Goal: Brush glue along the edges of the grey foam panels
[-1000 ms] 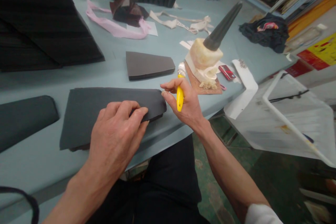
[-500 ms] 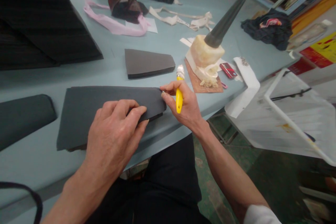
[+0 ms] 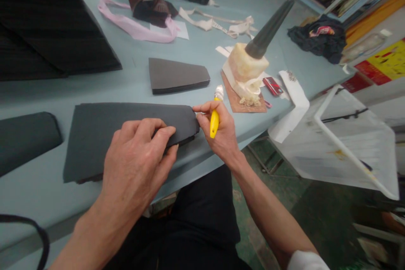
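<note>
A stack of dark grey, tapered flat pieces (image 3: 126, 114) lies at the table's near edge. My left hand (image 3: 141, 152) rests on it, fingers bent over the top and thumb at the near edge, closed on the topmost pieces. At the narrow right end, my right hand (image 3: 221, 128) pinches the corner of the pieces between thumb and forefinger. The same hand keeps a yellow-handled brush (image 3: 214, 122) tucked in it, with whitish bristles pointing up and away. Beyond the stack sits a smaller pile of similar grey pieces (image 3: 179, 76).
A foam block (image 3: 247, 63) holding a dark cone stands on a brown board (image 3: 228, 88). A red box (image 3: 272, 86) lies beside it. Large black sheets (image 3: 57, 29) stand at left. Pink cloth strips (image 3: 136, 29) lie behind. A white plastic bin (image 3: 341, 147) is off the table's right side.
The view has shifted slightly. The brush tilts a little more to the right at its bristle end. Both hands keep their places on the stack.
</note>
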A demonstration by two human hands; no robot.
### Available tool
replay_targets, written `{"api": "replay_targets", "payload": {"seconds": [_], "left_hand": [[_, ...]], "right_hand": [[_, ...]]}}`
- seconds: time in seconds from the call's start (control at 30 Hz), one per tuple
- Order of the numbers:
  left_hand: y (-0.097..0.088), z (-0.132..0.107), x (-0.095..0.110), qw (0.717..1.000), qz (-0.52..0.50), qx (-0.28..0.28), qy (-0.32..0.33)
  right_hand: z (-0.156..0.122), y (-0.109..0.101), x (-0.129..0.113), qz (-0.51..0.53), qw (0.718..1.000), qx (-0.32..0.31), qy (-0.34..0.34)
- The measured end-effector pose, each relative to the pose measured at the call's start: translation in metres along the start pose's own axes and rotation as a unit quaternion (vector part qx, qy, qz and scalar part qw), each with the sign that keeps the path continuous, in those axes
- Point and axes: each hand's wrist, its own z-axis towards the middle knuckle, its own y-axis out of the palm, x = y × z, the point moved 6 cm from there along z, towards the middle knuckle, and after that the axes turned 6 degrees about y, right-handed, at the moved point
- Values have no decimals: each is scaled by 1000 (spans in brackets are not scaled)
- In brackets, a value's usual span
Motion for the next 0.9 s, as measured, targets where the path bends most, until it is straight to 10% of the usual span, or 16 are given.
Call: {"api": "replay_targets", "payload": {"seconds": [0.33,0.6,0.73,0.9], "left_hand": [[1,3,10,996,-28,-65,-61],[-53,-27,-17,974,-113,125,-152],[-60,-77,-62,911,-89,191,-354],[-24,-114,-83,813,-242,122,-515]], "right_hand": [[-4,0,-7,-75,995,50,39],[-3,8,-24,-195,979,36,52],[-3,11,-38,-282,952,-3,122],[-3,14,-49,-327,931,-43,158]]}}
